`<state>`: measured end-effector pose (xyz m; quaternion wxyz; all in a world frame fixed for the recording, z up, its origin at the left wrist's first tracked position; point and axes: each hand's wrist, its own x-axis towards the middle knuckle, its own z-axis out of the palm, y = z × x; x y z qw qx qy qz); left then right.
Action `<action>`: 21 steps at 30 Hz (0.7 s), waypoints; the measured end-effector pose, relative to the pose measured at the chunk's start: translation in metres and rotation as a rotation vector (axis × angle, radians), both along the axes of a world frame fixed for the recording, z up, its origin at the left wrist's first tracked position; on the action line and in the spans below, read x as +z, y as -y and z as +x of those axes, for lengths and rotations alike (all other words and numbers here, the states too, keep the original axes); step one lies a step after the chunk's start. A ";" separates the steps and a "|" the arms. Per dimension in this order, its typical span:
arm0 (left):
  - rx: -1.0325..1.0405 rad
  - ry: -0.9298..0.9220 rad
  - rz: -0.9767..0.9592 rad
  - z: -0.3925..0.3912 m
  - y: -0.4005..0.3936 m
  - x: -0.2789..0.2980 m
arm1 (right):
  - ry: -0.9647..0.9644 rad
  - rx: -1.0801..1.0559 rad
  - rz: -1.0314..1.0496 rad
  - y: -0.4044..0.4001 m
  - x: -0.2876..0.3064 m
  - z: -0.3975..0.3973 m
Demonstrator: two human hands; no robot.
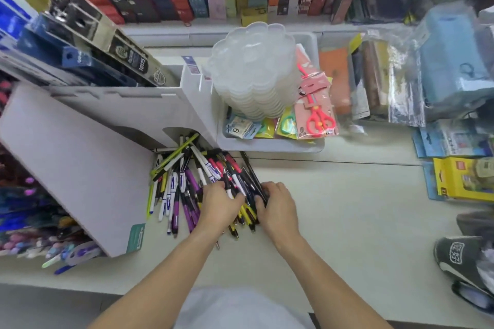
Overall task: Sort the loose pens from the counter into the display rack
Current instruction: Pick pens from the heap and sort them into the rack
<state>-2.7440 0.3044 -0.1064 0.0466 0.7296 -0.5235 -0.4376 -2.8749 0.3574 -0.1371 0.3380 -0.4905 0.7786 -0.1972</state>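
Observation:
A heap of loose pens [187,181] lies on the pale counter [347,208], with purple, white, black, red and yellow barrels pointing many ways. My left hand [219,204] rests on the right part of the heap, its fingers curled over several pens. Close beside it, my right hand [278,208] grips a bunch of dark pens at the heap's right edge. The white display rack [80,168] stands at the left, and its front slots [40,222] hold rows of pens, blurred in this view.
Behind the heap a white tray [267,144] holds a stack of clear plastic lids, packaged red scissors and small packs. Boxed goods fill the shelves at the back. Bagged items and yellow and blue packs crowd the right side. A grey shoe shows at the lower right.

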 end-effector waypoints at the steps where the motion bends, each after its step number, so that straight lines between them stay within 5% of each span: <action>1: 0.006 -0.009 0.014 -0.003 0.000 -0.001 | 0.017 0.017 0.005 -0.002 0.000 0.003; 13: 0.279 -0.151 0.093 -0.003 -0.011 -0.007 | 0.223 0.040 0.029 -0.007 0.002 0.032; 21: 0.269 -0.181 0.168 -0.003 -0.005 0.004 | 0.355 -0.020 0.070 -0.006 0.013 0.044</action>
